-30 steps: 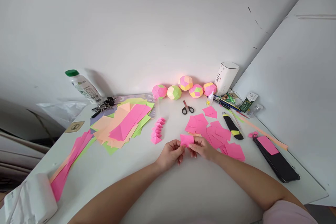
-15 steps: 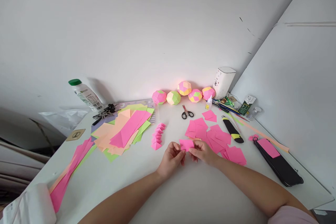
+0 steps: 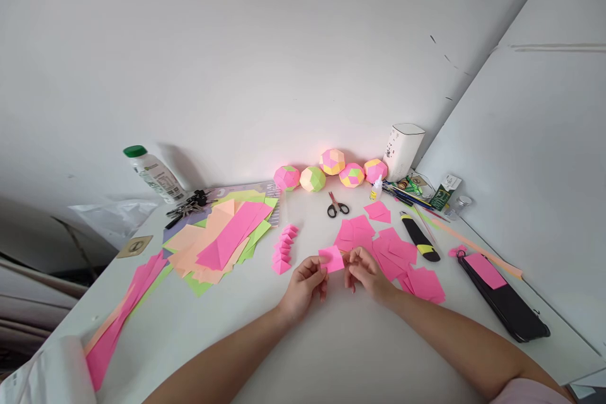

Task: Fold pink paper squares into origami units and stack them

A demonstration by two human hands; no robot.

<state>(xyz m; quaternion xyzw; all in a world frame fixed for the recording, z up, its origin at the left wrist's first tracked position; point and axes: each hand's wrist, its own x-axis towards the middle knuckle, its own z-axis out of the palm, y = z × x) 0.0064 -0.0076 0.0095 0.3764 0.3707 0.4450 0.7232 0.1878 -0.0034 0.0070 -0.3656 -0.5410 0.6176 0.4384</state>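
My left hand (image 3: 305, 287) pinches a small pink paper square (image 3: 331, 259) by its left side, thumb in front. The square is held up above the table and looks nearly flat. My right hand (image 3: 368, 276) is at the square's right edge, its fingers bent and apart, with no grip on the paper visible. Beyond the left hand stands a row of folded pink paper pieces (image 3: 285, 249). Loose pink paper squares (image 3: 392, 252) lie spread past the right hand. Black-handled scissors (image 3: 337, 207) lie farther back.
Faceted paper balls (image 3: 313, 178) line the wall beside a small glue bottle (image 3: 375, 189) and a white container (image 3: 403, 151). At left are coloured sheets (image 3: 227, 240), keys (image 3: 189, 205) and a green-capped bottle (image 3: 158, 173). A utility knife (image 3: 420, 238) and black pouch (image 3: 506, 303) lie at right.
My right hand's fingers have come off the paper square and moved slightly right. The left hand keeps its hold, and the square is turned a little and shows more of its face.
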